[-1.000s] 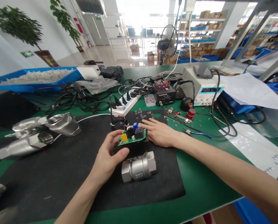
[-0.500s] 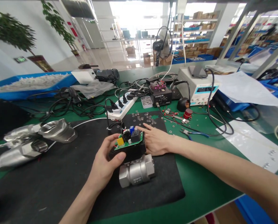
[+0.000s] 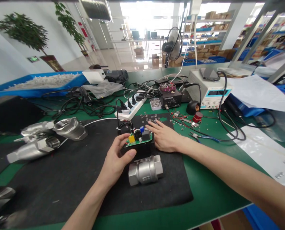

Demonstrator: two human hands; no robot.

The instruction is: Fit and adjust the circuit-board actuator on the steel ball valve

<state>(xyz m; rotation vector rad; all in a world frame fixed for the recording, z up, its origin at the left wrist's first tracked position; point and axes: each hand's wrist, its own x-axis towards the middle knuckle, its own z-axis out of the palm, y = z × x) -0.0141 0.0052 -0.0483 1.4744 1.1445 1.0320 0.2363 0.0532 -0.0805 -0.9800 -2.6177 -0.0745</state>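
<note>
The person's left hand (image 3: 116,161) is curling around the near-left side of a black actuator housing (image 3: 139,151), thumb pressing its front edge and fingers wrapping behind, so it is gripping the unit firmly. A green circuit board (image 3: 138,140) is sitting on top of that housing, carrying a yellow block, a blue capacitor and a black relay. The housing is standing on a steel valve body (image 3: 146,171), which is resting on the black mat (image 3: 61,179) near the middle of the bench (image 3: 204,191), towards its front edge.

The right hand (image 3: 165,138) is lying mostly flat and open on the mat, just beside the housing's right side, fingers spreading towards a scatter of small washers (image 3: 152,118) at the mat's far edge. I cannot tell whether its fingertips are pinching one of them.

Towards the left edge of the bench, more steel valve bodies (image 3: 48,137) are lying on their sides. Farther back, a white power strip (image 3: 130,107) is trailing black cables, and a soldering station (image 3: 169,99) and a white power supply (image 3: 209,89) are standing near the far edge. Blue-handled pliers (image 3: 203,136) are lying to the right of the mat, well apart from the right hand.
</note>
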